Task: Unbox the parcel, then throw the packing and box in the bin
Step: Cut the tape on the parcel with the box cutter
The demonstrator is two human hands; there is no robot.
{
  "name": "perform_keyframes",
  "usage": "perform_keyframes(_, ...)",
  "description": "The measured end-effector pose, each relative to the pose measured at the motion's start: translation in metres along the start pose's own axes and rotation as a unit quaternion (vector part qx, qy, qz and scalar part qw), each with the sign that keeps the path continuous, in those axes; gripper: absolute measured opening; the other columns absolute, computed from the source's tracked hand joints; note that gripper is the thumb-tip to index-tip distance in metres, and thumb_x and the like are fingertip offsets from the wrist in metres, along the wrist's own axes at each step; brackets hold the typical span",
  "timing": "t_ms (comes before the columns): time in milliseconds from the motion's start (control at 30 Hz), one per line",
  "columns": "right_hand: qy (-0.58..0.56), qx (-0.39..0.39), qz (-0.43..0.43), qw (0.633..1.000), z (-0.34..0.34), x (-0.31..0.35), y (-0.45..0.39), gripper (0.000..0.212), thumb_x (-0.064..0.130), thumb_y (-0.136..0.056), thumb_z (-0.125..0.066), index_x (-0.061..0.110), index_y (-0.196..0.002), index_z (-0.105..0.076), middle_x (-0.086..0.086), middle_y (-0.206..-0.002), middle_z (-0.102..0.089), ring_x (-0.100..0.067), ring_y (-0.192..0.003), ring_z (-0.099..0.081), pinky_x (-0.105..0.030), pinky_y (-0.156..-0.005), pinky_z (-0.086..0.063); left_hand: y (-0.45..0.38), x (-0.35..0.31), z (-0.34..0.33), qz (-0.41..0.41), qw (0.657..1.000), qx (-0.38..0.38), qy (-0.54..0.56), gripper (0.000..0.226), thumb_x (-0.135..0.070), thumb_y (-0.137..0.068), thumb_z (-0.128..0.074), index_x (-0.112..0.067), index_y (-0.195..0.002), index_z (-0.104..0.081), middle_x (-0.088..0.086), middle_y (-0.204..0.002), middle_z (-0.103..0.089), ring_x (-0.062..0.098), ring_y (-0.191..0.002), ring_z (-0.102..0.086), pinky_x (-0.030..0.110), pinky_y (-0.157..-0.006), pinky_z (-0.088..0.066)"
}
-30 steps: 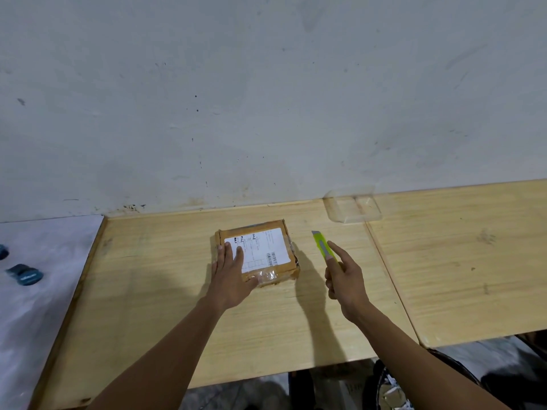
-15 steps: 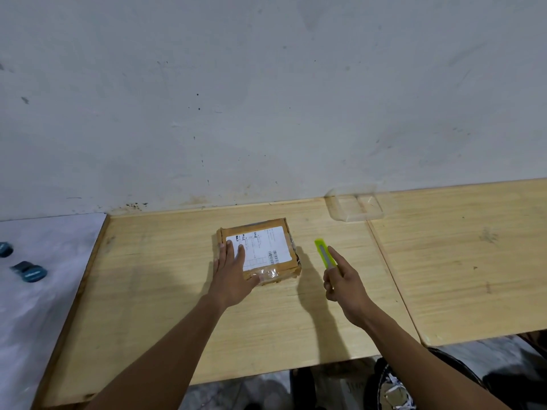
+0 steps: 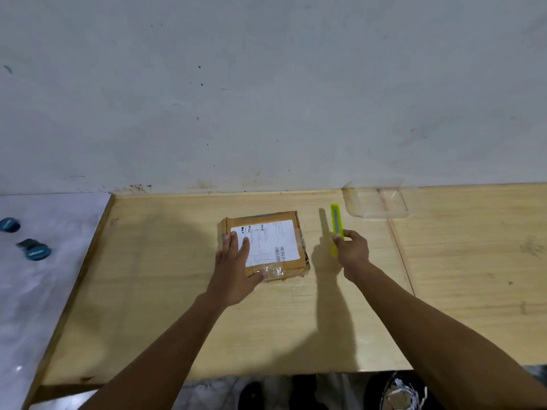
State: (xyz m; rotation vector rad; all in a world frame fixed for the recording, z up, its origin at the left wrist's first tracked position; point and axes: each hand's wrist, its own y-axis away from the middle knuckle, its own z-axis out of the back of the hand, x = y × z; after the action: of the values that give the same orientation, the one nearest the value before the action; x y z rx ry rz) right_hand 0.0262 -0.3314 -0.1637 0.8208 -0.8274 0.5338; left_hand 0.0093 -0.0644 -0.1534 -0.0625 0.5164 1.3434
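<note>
- We see a flat, square cardboard parcel (image 3: 266,243) lying near the middle of a pale wooden surface (image 3: 165,291) with a fine straight grain, close to a scuffed grey wall (image 3: 266,84).
- Its top carries a white paper label (image 3: 268,241) with printed text and a barcode; the near edge is wrapped in crinkled clear tape, and the brown card looks dented at the corners.
- Our left hand (image 3: 235,269) lies flat on the parcel's near-left part, fingers spread over the label and the thumb along the taped edge.
- Our right hand (image 3: 352,250) is closed around a slim yellow-green plastic utility knife (image 3: 335,224), held just beside the parcel's right side and apart from it; the grey strip of its slider faces up, and the long body points away from us.
- A shallow, clear plastic tray (image 3: 377,202) with rounded corners rests by the wall, across the seam between two wooden boards.
- To the left, a glossy whitish sheet (image 3: 38,291) holds two small round blue objects (image 3: 35,250), too blurred to name.
- Below the near edge, the dark rim of a bin (image 3: 396,392) shows crumpled pale scraps inside.
</note>
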Motion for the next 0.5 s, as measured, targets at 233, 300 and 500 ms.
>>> perform_keyframes(233,0.055,-0.024,0.035,0.998,-0.026,0.021,-0.056,0.03,0.016,-0.093,-0.057,0.022,-0.122,-0.061,-0.019,-0.11,-0.066,-0.031,-0.088,-0.062,-0.034,-0.074,-0.049,-0.012,-0.001,-0.004,0.003,1.0,0.012,0.01,0.093,-0.052,-0.089,-0.058,-0.013,-0.154,-0.005,0.011,-0.162,0.017,0.025,-0.148,0.023,0.045,-0.122,-0.002)
perform_keyframes(300,0.062,-0.035,0.04,0.997,-0.029,0.021,-0.064,0.029,0.017,-0.094,-0.055,0.021,-0.122,-0.061,-0.019,-0.108,-0.067,-0.033,-0.088,-0.062,-0.031,-0.071,-0.045,-0.015,-0.003,-0.003,0.003,1.0,0.008,0.015,0.094,-0.052,-0.088,-0.059,-0.012,-0.154,-0.005,0.01,-0.162,0.017,0.025,-0.148,0.023,0.047,-0.121,-0.002)
perform_keyframes(500,0.147,-0.029,0.079,0.986,-0.033,0.017,-0.073,0.033,0.026,-0.098,-0.05,0.019,-0.129,-0.058,-0.019,-0.122,-0.055,-0.036,-0.109,-0.057,-0.04,-0.09,-0.047,-0.015,-0.007,-0.001,0.007,1.0,0.012,0.028,0.093,-0.052,-0.089,-0.057,-0.013,-0.154,-0.003,0.008,-0.161,0.022,0.024,-0.146,0.027,0.043,-0.12,0.005)
